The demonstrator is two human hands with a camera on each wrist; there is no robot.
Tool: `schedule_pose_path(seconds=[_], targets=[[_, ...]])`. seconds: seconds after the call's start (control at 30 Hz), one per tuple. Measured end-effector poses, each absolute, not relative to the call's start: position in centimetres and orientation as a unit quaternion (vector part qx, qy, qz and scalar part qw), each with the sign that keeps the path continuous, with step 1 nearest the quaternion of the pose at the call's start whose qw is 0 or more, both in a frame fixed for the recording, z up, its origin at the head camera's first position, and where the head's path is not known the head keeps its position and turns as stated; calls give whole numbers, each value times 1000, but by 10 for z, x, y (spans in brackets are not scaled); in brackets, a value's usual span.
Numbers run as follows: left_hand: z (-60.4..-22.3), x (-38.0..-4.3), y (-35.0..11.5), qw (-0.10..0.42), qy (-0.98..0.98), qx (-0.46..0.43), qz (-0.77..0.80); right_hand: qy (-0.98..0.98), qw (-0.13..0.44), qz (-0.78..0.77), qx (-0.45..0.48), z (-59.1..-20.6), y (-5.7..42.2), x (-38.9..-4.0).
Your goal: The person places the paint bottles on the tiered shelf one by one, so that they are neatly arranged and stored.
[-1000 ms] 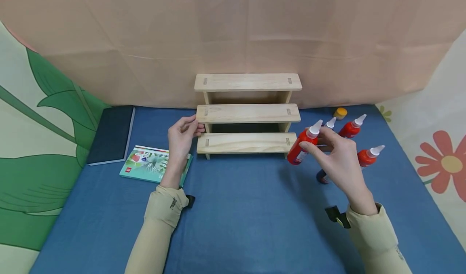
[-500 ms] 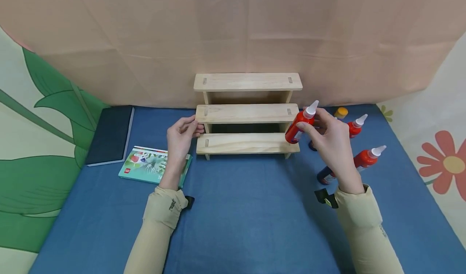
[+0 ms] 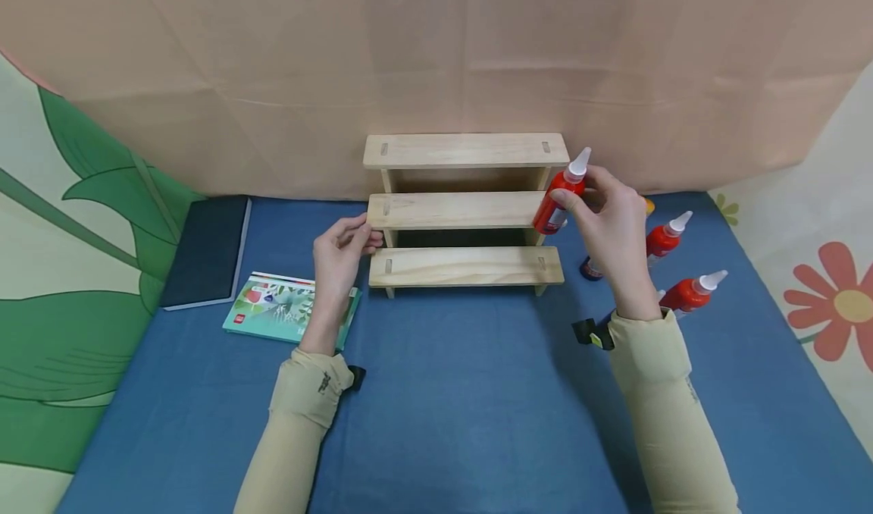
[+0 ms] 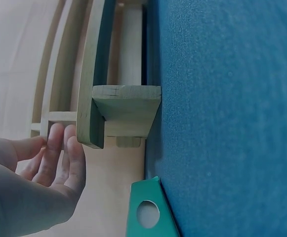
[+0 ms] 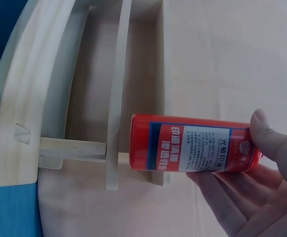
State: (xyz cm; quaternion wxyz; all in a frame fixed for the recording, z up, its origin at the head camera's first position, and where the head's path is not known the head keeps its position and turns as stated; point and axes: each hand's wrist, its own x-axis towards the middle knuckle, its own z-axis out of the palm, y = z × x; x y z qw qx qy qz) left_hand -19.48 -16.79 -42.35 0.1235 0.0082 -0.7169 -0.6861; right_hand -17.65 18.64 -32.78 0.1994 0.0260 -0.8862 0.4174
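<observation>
A three-tier wooden shelf stand (image 3: 464, 211) stands at the back of the blue-covered table. My left hand (image 3: 343, 252) is at the left end of its middle board; in the left wrist view, thumb and fingers (image 4: 76, 160) pinch that board's end. My right hand (image 3: 614, 214) holds a red ink bottle (image 3: 554, 209) with a white nozzle, tilted, overlapping the right end of the middle board. Seen from the right wrist, the bottle's label (image 5: 202, 148) shows printed characters, with thumb and fingers around its nozzle end.
Right of the stand are two more red bottles (image 3: 685, 296) with white nozzles, a dark bottle (image 3: 590, 269) partly hidden by my right hand, and a yellow cap (image 3: 650, 206). On the left lie a dark notebook (image 3: 208, 250) and a green book (image 3: 269, 307) under my left forearm.
My right hand has carried the red ink bottle up and away from me, from beside the lowest board to the middle board's right end. The left hand stays at the stand.
</observation>
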Motion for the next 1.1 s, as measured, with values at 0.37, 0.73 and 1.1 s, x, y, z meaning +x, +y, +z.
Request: schedule_pose_path(seconds=[0.37, 0.73, 1.1], targets=[[-425, -196, -168, 130, -725, 1, -676, -880, 204, 429, 13, -330, 185, -198], [-425, -196, -168, 139, -739, -5, -659, -879, 213, 427, 3, -329, 183, -211], [-424, -196, -169, 144, -749, -11, -646, -883, 206, 423, 2, -333, 183, -216]])
